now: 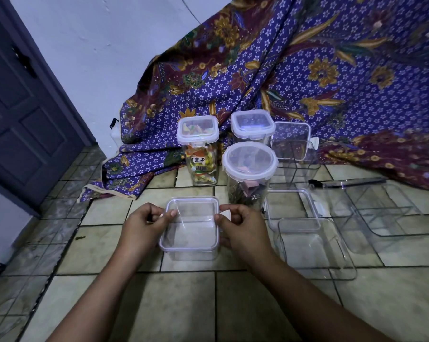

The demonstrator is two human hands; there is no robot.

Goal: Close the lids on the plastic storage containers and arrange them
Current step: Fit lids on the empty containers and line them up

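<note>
A small clear square container (191, 250) sits on the tiled floor in front of me with its clear lid (192, 218) lying on top. My left hand (146, 223) pinches the lid's left side flap. My right hand (240, 227) pinches the white flap on the lid's right side. Behind it stand three lidded containers: a tall square one with colourful sweets (201, 154), a round-lidded jar (248, 169) and a square-lidded one (253, 127). An open tall clear container (295, 154) stands to their right.
At the right on the floor lie an open clear square tub (317, 248), a loose clear lid (292, 208) and a large flat clear tray or lid (386, 213). A patterned purple cloth (307, 70) drapes behind. A dark door (23, 107) is at the left.
</note>
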